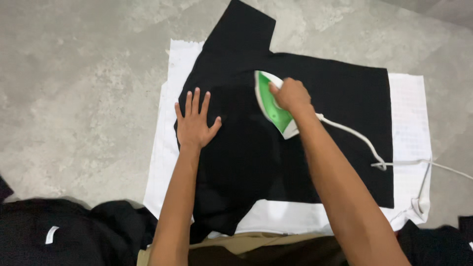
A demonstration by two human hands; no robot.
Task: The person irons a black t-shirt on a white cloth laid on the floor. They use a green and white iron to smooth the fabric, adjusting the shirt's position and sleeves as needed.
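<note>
**Iron on black shirt, left palm pinning the cloth**

A black short-sleeved cotton shirt [305, 148] lies spread flat on a white rectangular cloth pad [411, 113] on the grey concrete floor [74, 88]. The right hand [290, 94] is clamped around the handle of a green-and-white electric iron [271, 106], which sits on the shirt just above centre, its nose pointing to 11 o'clock. The left hand [194, 123] lies open, fingers spread, flat on the fabric at 9 o'clock from the iron, close but not touching it.

The step in hand looks like pressing the shirt's body while the free palm holds it taut. A further stroke would need the soleplate kept flat and clear of the spread fingers.

The white power cord [364, 143] trails toward 4 o'clock across the shirt and pad, so that side is tighter. The widest open fabric lies toward 3 and 6 o'clock. A sleeve overhangs the pad at 12 o'clock onto bare floor. A heap of dark garments [74, 231] sits at 7 o'clock.
</note>
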